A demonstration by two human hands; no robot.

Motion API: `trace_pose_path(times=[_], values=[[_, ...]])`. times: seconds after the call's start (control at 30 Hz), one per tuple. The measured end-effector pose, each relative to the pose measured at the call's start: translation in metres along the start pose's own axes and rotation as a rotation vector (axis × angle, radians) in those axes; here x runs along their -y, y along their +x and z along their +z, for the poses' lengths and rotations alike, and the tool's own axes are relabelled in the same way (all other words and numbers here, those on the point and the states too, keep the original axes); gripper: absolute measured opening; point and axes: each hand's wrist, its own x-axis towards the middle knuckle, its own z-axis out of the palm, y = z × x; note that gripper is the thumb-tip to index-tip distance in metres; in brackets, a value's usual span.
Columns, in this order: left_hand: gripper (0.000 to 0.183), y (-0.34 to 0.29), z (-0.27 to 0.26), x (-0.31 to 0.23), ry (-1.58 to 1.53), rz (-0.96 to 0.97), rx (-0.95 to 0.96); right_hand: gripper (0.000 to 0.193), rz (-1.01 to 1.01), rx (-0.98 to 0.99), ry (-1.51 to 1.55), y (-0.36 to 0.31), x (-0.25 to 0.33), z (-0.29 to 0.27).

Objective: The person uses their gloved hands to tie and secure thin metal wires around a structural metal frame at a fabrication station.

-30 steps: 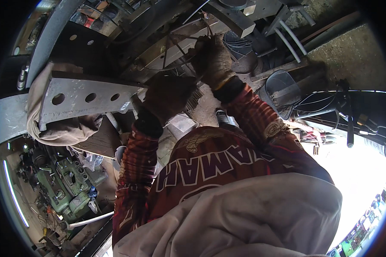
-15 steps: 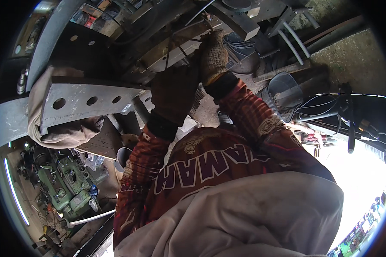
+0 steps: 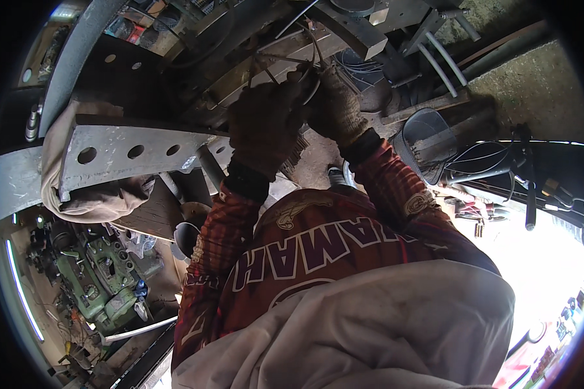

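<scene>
Metal, thin curved strip (image 3: 316,48) at the fingertips of gloved left hand (image 3: 263,120) and right hand (image 3: 337,111); fingers curled, exact grip unclear. Apparently two-handed handling; next move likely needs steady support.

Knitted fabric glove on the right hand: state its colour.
Grimy tan-brown: the knitted fabric glove on the right hand shows best in the head view.

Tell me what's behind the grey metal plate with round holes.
A bunched tan cloth shows around the left part of the plate, above and below it. Whatever the plate directly covers, including any cloth there, can't be seen.
</scene>
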Motion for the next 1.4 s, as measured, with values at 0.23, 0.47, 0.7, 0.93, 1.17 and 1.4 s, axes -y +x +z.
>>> trace_pose_path(times=[0.23, 0.47, 0.7, 0.93, 1.17, 1.4], values=[[0.026, 0.002, -0.008, 0.022, -0.106, 0.063, -0.055, 0.036, -0.101, -0.090, -0.101, 0.010, -0.016, -0.002], [0.026, -0.002, 0.000, 0.044, -0.041, 0.189, -0.110, 0.036, -0.550, -0.051, -2.166, 0.008, -0.006, -0.002], [0.028, 0.004, 0.020, 0.013, 0.013, 0.167, -0.190, 0.051, -0.051, -0.112, -0.774, 0.002, 0.010, -0.010], [0.025, 0.007, 0.022, 0.018, -0.109, 0.146, -0.194, 0.041, -0.154, -0.051, -1.146, 0.004, 0.009, -0.031], [0.030, 0.007, 0.015, 0.014, -0.002, 0.121, -0.138, 0.045, -0.100, -0.064, -0.832, 0.003, 0.012, -0.027], [0.034, 0.012, 0.008, 0.028, -0.046, 0.023, 0.051, 0.047, -0.356, 0.109, -1.219, 0.004, 0.011, -0.022]])
